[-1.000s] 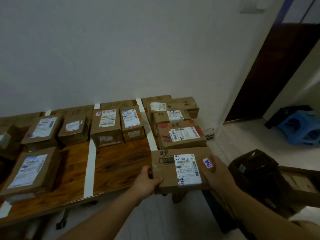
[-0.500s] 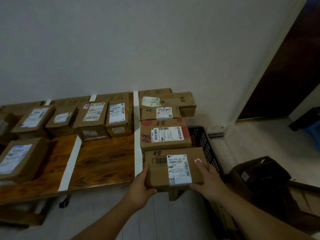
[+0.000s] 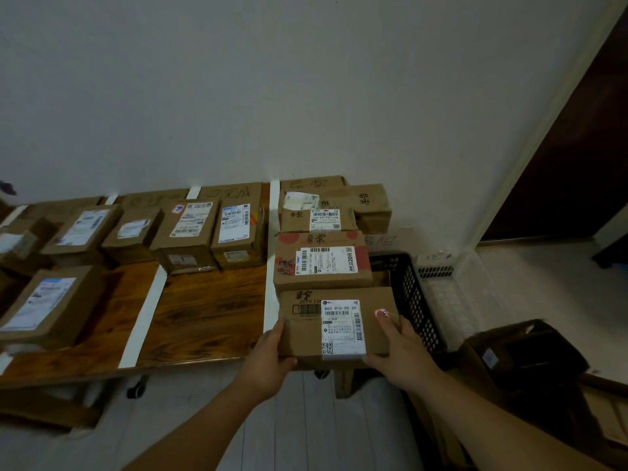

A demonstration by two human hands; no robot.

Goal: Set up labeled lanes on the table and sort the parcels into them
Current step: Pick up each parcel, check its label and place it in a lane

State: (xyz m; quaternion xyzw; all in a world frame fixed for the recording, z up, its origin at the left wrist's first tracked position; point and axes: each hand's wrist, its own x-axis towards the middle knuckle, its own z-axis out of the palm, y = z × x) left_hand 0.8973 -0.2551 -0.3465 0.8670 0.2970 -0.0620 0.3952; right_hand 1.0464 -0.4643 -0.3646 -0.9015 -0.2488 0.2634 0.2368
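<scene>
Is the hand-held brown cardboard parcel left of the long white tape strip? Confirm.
No, the brown cardboard parcel lies right of the white tape strip.

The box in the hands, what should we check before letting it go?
1. Left hand and right hand both grip the box: ok.
2. Box lies right of the white tape strip, in the end lane: ok.
3. Label faces up: ok.
4. Gap to the red-spotted box behind it: cannot tell.
5. Box rests fully on the table, with its near side by the front edge: cannot tell.
</scene>
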